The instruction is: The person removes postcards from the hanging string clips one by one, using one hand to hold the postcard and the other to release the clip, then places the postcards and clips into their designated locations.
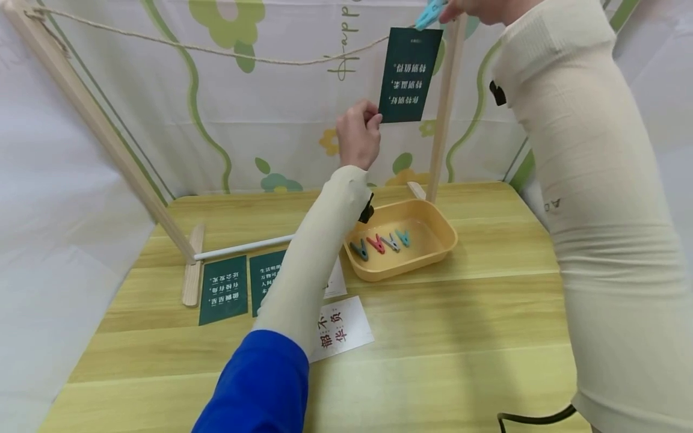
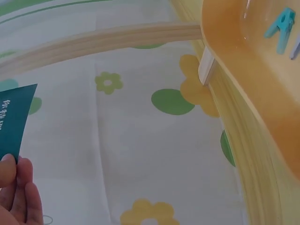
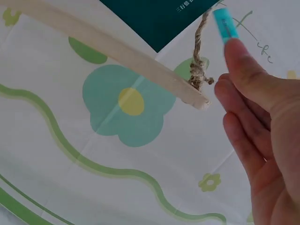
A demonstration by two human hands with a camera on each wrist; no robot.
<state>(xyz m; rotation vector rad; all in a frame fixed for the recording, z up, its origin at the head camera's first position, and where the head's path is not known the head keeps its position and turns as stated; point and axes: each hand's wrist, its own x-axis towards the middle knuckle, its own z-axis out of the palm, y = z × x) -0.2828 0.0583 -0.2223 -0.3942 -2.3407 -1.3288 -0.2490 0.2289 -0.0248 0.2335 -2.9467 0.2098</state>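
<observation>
A dark green card (image 1: pixel 409 75) with white characters hangs at the twine (image 1: pixel 281 61), near its right end. My left hand (image 1: pixel 360 135) pinches the card's lower left corner between thumb and fingers. At the card's top edge my right hand (image 1: pixel 482 9) grips a turquoise clothespin (image 1: pixel 430 13), partly cut off by the head view's edge. The right wrist view shows the thumb against the clothespin (image 3: pixel 226 26), its tip hidden or blurred. Whether the clothespin bites both card and twine, I cannot tell.
Wooden posts (image 1: pixel 108 135) hold the twine at both sides. Below stands a yellow tray (image 1: pixel 373 276) with several clothespins (image 1: pixel 375 243). Green cards (image 1: pixel 223 290) and white cards (image 1: pixel 346 328) lie on the table, partly behind my left arm. A white rod (image 1: pixel 243 247) runs along the base.
</observation>
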